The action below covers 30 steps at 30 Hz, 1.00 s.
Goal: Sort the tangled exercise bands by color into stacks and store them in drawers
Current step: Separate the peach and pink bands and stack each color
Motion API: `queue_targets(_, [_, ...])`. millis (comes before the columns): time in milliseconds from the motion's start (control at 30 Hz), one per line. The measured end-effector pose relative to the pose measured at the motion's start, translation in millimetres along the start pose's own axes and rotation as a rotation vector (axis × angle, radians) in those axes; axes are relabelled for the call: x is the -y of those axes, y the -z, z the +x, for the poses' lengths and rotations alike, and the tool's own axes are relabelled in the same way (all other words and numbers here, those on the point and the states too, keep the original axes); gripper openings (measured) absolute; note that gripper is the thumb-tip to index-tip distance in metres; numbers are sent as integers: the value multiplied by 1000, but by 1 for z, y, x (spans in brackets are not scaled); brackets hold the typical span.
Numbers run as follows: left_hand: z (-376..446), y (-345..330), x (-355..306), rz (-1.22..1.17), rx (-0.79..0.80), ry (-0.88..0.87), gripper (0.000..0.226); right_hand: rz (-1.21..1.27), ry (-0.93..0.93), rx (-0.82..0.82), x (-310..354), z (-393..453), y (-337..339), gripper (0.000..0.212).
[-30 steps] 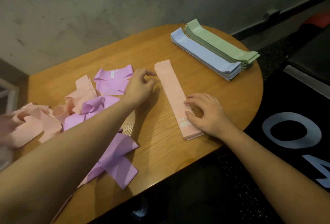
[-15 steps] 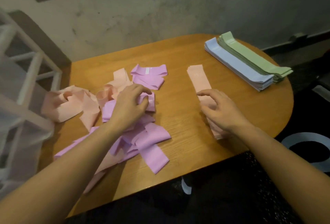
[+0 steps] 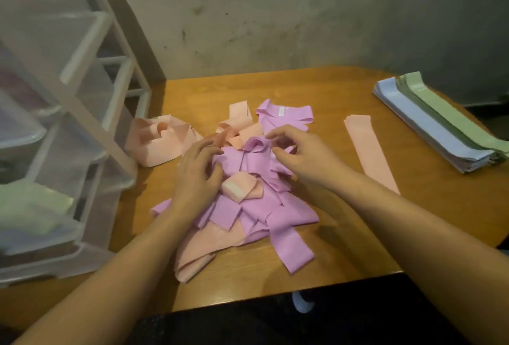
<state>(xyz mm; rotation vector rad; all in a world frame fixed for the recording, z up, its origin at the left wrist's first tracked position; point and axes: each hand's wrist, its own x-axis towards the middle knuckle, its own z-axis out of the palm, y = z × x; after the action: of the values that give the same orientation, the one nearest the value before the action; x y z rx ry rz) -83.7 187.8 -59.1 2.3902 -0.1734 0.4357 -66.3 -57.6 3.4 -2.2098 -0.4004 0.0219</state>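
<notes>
Both hands (image 3: pixel 198 176) on purple-peach tangle (image 3: pixel 256 196); peach stack (image 3: pixel 370 149) lengthwise front-back.

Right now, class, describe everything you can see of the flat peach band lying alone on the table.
The flat peach band is a long, narrow strip of soft, matte, stretchy-looking material, pale peach-pink. It lies flat and straight on the wooden table, running diagonally, between the tangled pile and the blue and green stacks. Neither hand touches it; its near end passes behind the right forearm.

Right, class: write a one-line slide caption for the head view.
Both hands, left and right, work into the tangled pink and purple bands on the wooden table.
</notes>
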Motion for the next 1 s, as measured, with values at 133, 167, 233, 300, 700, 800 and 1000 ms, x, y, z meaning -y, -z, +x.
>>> queue_targets(133, [-6,-2,2,-103,-59,28,24,-74,49,61,24,38,-20,30])
queue_targets(167, [-7,-3,3,-124,-60,18,26,-122,70,87,27,48,-26,31])
queue_targets(233, [-7,-3,3,-183,-67,22,32,-247,127,123,33,67,-38,35])
queue_targets(300, [-6,-2,2,-246,-76,53,40,-352,179,139,36,84,-50,39])
queue_targets(700, [-6,-4,4,-333,-20,140,87,-265,206,-47,20,69,-73,14])
queue_targets(800, [-7,-4,5,-365,1,150,94,-22,88,-26,39,43,-70,7])
queue_targets(1000, [-7,2,-3,-224,-2,48,80,650,-286,-82,60,11,-70,14])
